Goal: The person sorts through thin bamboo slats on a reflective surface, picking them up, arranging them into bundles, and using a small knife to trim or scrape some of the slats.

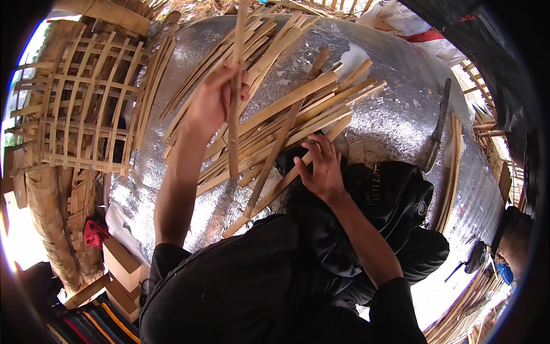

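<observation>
My left hand [217, 94] is raised over the silver foil-like sheet, closed round a long flat bamboo strip [234, 132] that stands nearly upright in the picture. My right hand [323, 172] is in front of my body, fingers bent and apart, and I see nothing held in it. It is just above the near ends of a loose pile of bamboo strips [275, 135], beside black cloth [378, 195]. Further strips [252, 43] lie in a second bundle behind my left hand.
An open-weave bamboo panel [86, 103] stands at the left, above cardboard boxes [121, 264]. On the silver sheet [395, 103] at the right lie a dark, slightly curved long piece [440, 126] and more strips [450, 178]. A white and red sack [401, 26] is at the far right.
</observation>
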Demonstrator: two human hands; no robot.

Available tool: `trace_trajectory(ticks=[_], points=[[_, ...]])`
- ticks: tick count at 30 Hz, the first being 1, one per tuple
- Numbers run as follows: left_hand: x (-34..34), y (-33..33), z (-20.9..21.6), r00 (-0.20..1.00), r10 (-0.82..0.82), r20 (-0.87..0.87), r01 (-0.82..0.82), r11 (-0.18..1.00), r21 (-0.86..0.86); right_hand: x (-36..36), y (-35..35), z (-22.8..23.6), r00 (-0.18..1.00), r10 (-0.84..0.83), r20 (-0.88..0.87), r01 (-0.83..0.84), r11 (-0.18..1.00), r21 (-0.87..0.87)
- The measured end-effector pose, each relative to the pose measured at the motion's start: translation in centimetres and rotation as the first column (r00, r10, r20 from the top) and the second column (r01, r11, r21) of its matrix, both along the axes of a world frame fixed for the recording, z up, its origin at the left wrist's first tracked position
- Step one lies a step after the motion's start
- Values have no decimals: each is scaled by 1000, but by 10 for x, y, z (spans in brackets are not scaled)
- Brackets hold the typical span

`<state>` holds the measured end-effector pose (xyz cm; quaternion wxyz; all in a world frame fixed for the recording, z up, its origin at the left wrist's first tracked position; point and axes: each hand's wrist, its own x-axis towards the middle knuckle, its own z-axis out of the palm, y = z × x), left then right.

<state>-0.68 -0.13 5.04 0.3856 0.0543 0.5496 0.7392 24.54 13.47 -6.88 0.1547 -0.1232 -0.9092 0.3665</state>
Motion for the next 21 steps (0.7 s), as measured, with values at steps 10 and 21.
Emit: trace_trajectory(ticks=[10, 21], points=[[120, 88, -27, 997, -74, -5, 74, 993, -89, 14, 25, 77, 985, -57, 165, 173, 425, -888], [103, 36, -21, 887, -337, -315, 159, 864, -478, 308, 354, 78, 621, -740, 259, 670, 672, 316]])
